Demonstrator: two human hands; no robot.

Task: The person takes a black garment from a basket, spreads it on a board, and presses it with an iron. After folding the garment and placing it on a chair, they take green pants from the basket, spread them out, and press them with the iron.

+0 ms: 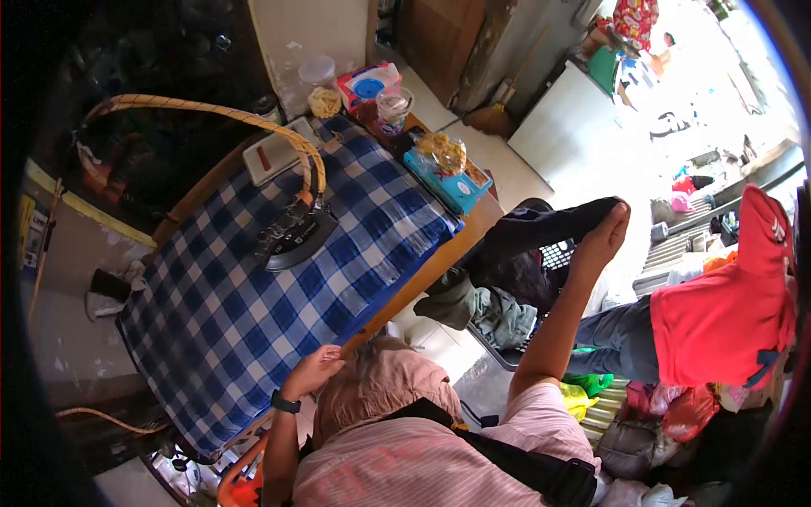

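My right hand (604,234) is stretched out over a basket at the right, its fingers closed on a dark garment (541,226) that hangs down towards the basket (557,255). Near the front edge of the table my left hand (318,368), with a black band on the wrist, rests beside the blue checked cloth (253,338); its fingers are loosely bent, and nothing shows in them. An iron (302,240) with a yellow-orange cord (211,103) stands on the cloth. Grey-green clothes (504,317) lie in the basket.
A tray (279,154), a blue box (452,183) with a clear bag on it, a cup (394,111) and a wipes pack (369,82) stand along the table's far side. A red garment (718,300) hangs at the right. A broom (490,118) leans behind.
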